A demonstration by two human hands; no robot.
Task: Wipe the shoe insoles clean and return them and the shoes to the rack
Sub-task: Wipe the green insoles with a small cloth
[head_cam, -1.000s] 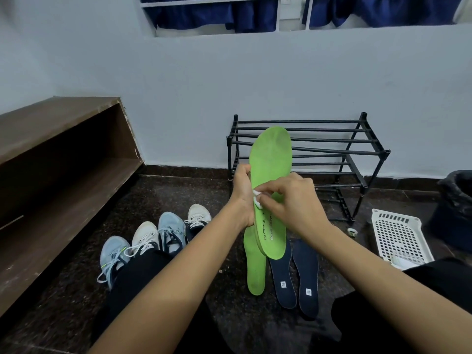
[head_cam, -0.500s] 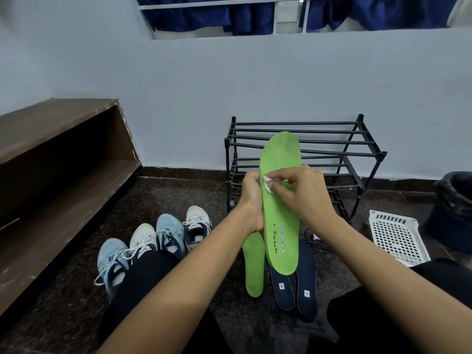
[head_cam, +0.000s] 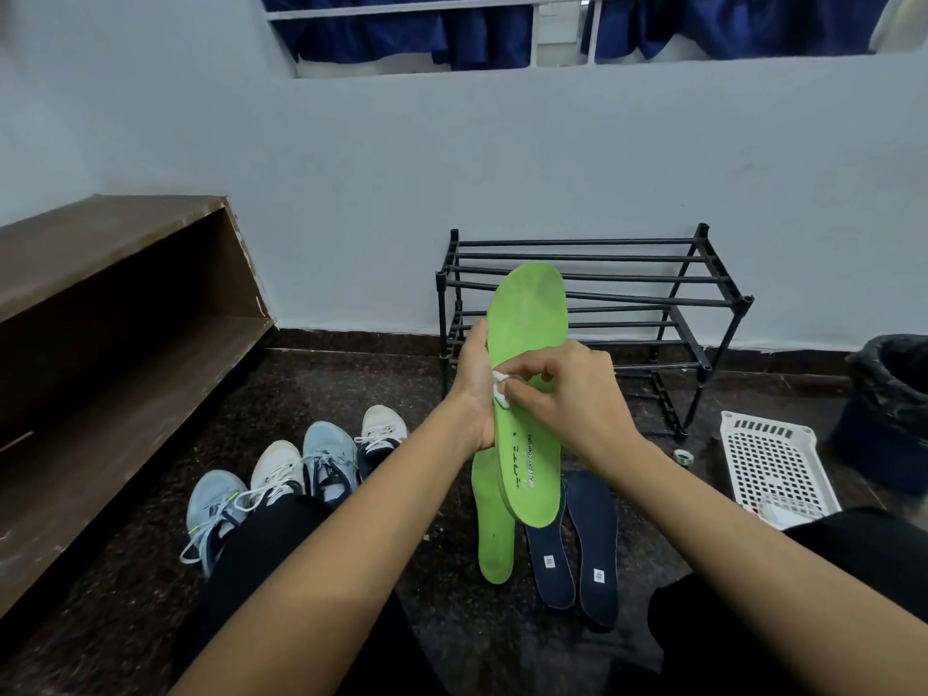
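Wipe (head_cam: 499,389) slid heelward — right hand (head_cam: 567,394) pinches it, left hand (head_cam: 472,389) grips green insole (head_cam: 532,313); rack (head_cam: 653,278) behind, shoes (head_cam: 321,454) left

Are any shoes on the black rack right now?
No, the black rack holds no shoes; the four shoes stand on the floor.

Pale wall (head_cam: 502,158), dark speckled floor (head_cam: 326,384), wooden shelf (head_cam: 100,243)

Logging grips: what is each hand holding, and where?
Left hand grips the raised green insole at its left edge, mid-length; right hand pinches a white wipe.
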